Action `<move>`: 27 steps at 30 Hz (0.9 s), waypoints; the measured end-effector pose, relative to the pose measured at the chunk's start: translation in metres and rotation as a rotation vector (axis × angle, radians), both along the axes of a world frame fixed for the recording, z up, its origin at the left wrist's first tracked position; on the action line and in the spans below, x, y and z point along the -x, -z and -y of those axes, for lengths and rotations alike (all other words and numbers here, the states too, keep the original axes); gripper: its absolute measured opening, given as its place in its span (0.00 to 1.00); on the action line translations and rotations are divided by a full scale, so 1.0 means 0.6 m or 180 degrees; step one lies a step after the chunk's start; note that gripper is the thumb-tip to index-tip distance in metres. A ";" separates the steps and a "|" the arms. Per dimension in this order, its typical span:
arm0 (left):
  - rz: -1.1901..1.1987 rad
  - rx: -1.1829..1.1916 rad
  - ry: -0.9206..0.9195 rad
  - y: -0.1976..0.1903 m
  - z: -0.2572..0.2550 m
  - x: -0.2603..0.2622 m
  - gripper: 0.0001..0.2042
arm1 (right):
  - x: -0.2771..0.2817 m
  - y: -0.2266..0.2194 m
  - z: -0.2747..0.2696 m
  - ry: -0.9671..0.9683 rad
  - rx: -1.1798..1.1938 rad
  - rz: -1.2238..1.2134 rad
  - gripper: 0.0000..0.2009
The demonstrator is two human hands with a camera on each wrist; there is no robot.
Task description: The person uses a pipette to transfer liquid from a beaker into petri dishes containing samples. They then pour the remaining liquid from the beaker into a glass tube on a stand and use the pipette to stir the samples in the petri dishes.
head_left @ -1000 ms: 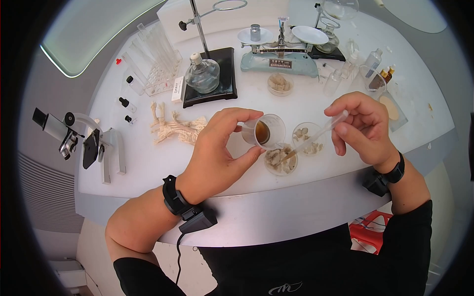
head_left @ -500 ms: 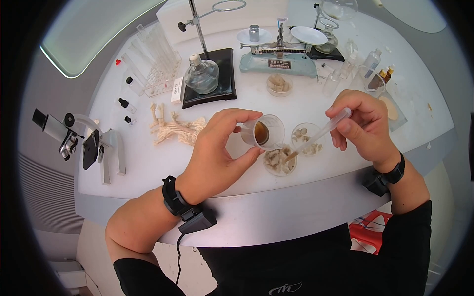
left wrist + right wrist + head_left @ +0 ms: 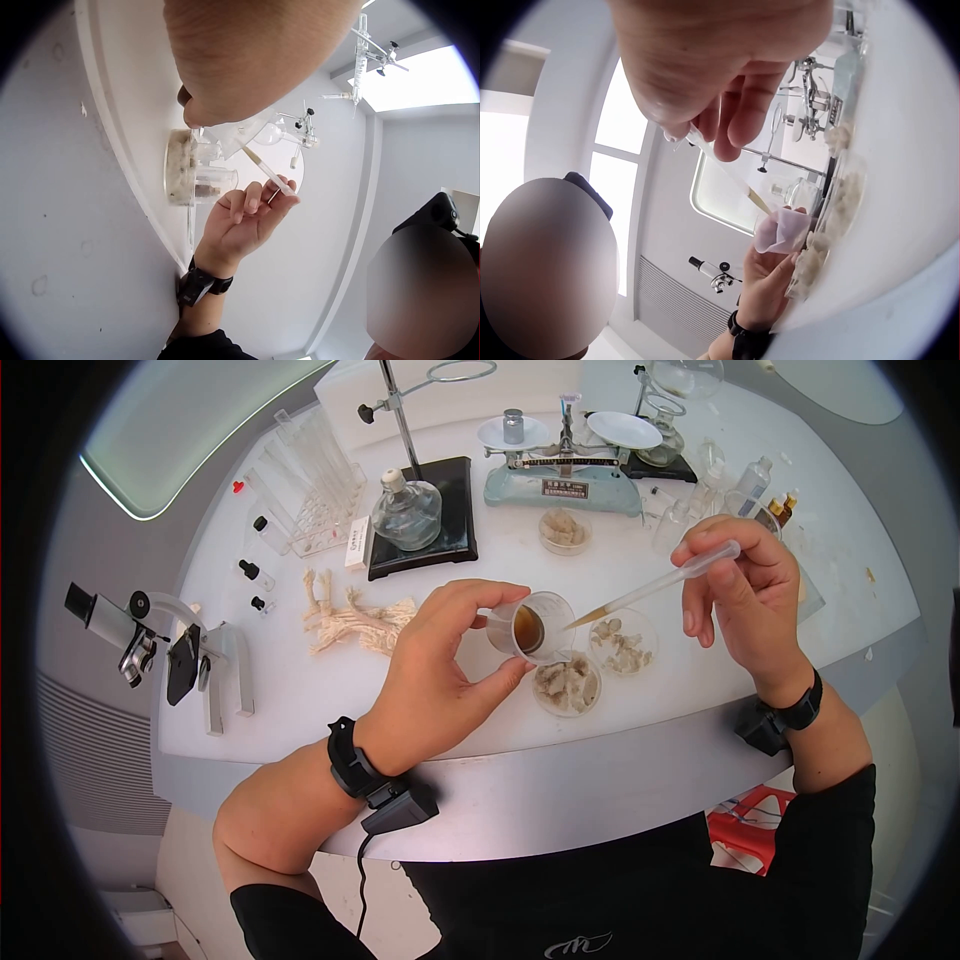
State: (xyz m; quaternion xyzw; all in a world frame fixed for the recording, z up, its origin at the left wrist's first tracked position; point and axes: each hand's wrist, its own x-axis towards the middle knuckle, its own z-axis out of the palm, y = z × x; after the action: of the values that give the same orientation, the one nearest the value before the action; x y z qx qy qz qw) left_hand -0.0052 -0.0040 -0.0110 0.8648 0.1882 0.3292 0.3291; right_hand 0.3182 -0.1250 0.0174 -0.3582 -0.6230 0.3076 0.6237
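Observation:
My left hand grips a small clear plastic cup between thumb and fingers, tilted so its mouth faces right. Dark brown liquid lies inside it. In my right hand a clear plastic dropper is pinched near its bulb. Brownish liquid shows in the dropper's thin end, which points at the cup's rim. Below the cup sits a petri dish of greyish, brown-stained fluffy clumps. A second petri dish with paler, scattered clumps stands just behind it, under the dropper.
A third petri dish stands before the balance scale. Left are a glass alcohol lamp on a black stand base, a knotted cotton rope piece, a test tube rack and a microscope. Small bottles crowd the right.
My right hand has lifted the dropper up from the front petri dish, swinging its tip to the cup's rim. The left hand and cup have stayed nearly still.

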 end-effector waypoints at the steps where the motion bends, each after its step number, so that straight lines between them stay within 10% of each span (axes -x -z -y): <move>1: 0.0004 -0.0013 -0.0003 0.000 0.000 0.000 0.29 | 0.001 0.000 0.000 0.0002 0.0002 -0.0002 0.12; 27: -0.0062 0.0005 -0.0020 0.001 -0.001 -0.001 0.29 | -0.005 0.002 0.000 -0.0122 -0.0033 -0.0114 0.11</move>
State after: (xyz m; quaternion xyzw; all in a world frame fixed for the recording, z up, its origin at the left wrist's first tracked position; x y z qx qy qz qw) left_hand -0.0044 -0.0036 -0.0114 0.8671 0.1943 0.3216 0.3269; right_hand 0.3214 -0.1248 0.0160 -0.3373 -0.6201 0.3226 0.6306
